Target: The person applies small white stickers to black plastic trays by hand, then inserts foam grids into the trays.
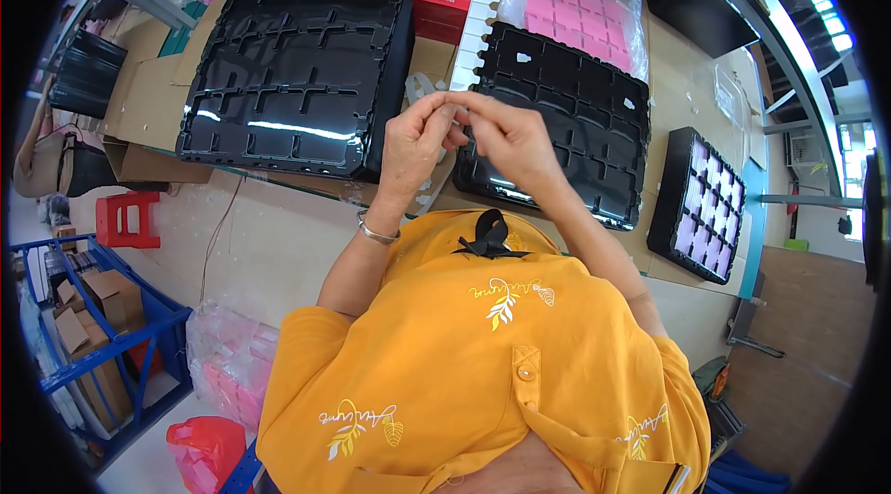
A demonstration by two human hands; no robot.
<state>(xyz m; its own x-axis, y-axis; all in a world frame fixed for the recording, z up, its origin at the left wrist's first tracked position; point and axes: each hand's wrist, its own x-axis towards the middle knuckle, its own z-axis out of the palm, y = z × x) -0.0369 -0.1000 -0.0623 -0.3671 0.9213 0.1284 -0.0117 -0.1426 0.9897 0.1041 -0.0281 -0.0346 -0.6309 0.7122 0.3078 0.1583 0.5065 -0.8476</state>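
Orange short-sleeved shirt with white and yellow leaf print (464,336) filled the lower centre of the frame, a black fabric bow (492,236) at its upper edge. Beyond it, upper centre, stood two glossy black plastic trays with moulded grids: a larger left-hand tray (288,76) and a right-hand tray (585,123), the latter bearing small white scraps (629,103). Progress hard to judge: both trays showed dark faces, with no pale pieces visible in them, whereas a smaller black tray with pale lilac squares (670,188), at right of frame, looked filled. Pink gridded material in clear plastic film (577,21) lay behind the right-hand tray, apparently unused. What remained to be done could not be told.

Grip: left hand (417,136), silver bracelet (379,230) at its wrist, and right hand (510,140) met at the fingertips near the left edge of the right-hand tray. Fingers bent, thumbs drawn in, as if pinching; whether anything small sat between them could not be told.
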